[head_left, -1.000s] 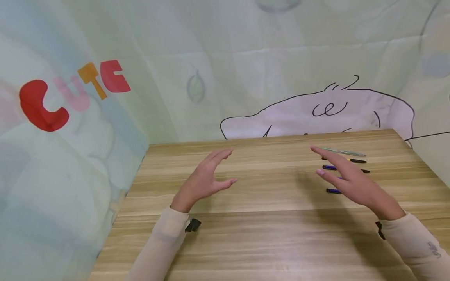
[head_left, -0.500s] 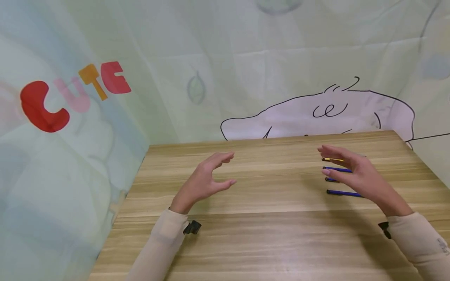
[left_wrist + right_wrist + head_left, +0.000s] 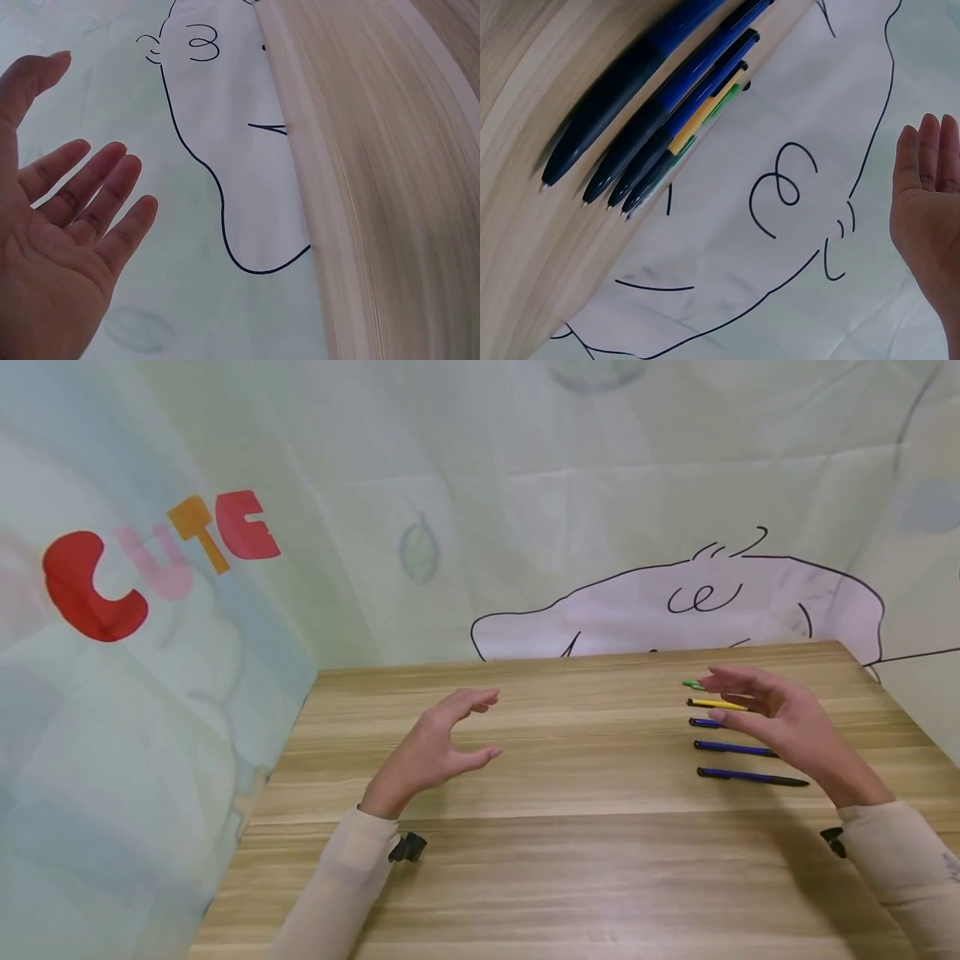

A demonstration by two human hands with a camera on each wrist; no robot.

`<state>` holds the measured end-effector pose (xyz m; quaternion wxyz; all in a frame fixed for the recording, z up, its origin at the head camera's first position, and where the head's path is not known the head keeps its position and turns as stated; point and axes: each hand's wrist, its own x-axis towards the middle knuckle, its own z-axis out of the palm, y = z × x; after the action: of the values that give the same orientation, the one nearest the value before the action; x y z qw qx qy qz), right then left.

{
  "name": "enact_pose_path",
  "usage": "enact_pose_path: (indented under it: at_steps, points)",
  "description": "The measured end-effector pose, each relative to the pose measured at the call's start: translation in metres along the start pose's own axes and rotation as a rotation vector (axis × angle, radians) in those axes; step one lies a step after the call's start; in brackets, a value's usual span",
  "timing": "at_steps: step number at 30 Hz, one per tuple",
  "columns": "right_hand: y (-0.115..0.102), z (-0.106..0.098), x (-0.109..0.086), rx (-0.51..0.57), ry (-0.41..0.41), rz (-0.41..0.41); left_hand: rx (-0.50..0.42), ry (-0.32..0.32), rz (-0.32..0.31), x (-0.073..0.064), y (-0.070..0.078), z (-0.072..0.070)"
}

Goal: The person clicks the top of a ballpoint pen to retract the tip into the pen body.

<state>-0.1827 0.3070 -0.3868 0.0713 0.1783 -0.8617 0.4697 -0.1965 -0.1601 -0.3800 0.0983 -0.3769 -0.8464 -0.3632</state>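
Observation:
My left hand point(image 3: 431, 743) hovers over the left half of the wooden table point(image 3: 562, 877), holding nothing, its fingers relaxed and thumb apart. In the left wrist view its palm point(image 3: 60, 270) shows with fingers loosely spread. On the right, my right hand point(image 3: 795, 731) hangs above a row of pens, also holding nothing, and hides parts of several. Nearest in the row lies a blue pen point(image 3: 750, 777) with a black tip section. Beyond it are two more blue pens, one point(image 3: 731, 747) partly covered, then a yellow pen point(image 3: 714, 703) and a green pen point(image 3: 692, 684).
A printed cloth backdrop point(image 3: 525, 527) rises behind the table's far edge and along its left side. Red, pink and orange letters point(image 3: 97, 589) are printed on the left part. Black straps or mounts point(image 3: 408, 847) sit at both wrists.
My right hand has shifted to the right over the pens, uncovering more of their left ends and all of the nearest blue pen. The left hand has barely moved.

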Motion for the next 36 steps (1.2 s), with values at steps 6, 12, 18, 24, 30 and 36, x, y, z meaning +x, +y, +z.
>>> enact_pose_path:
  at_steps: [6, 12, 18, 24, 30, 36]
  points:
    - [0.01, -0.008, 0.002, 0.011, 0.018, 0.022, -0.001, 0.007, 0.006, -0.002, -0.001, -0.002]
    - [0.019, -0.015, 0.004, 0.01, 0.001, 0.041, -0.028, -0.005, -0.02, -0.005, -0.001, -0.003]
    - [0.028, -0.022, 0.008, -0.015, -0.021, 0.048, -0.034, -0.021, -0.038, -0.005, 0.0, -0.004]
    - [0.036, -0.032, 0.013, -0.033, -0.042, 0.093, -0.042, -0.023, -0.036, -0.006, -0.001, -0.005]
    - [0.048, -0.038, 0.018, -0.086, -0.067, 0.133, -0.041, -0.025, -0.032, -0.007, -0.003, -0.006]
    - [0.062, -0.04, 0.022, -0.13, -0.086, 0.169, -0.057, -0.044, -0.04, -0.011, -0.004, -0.006]
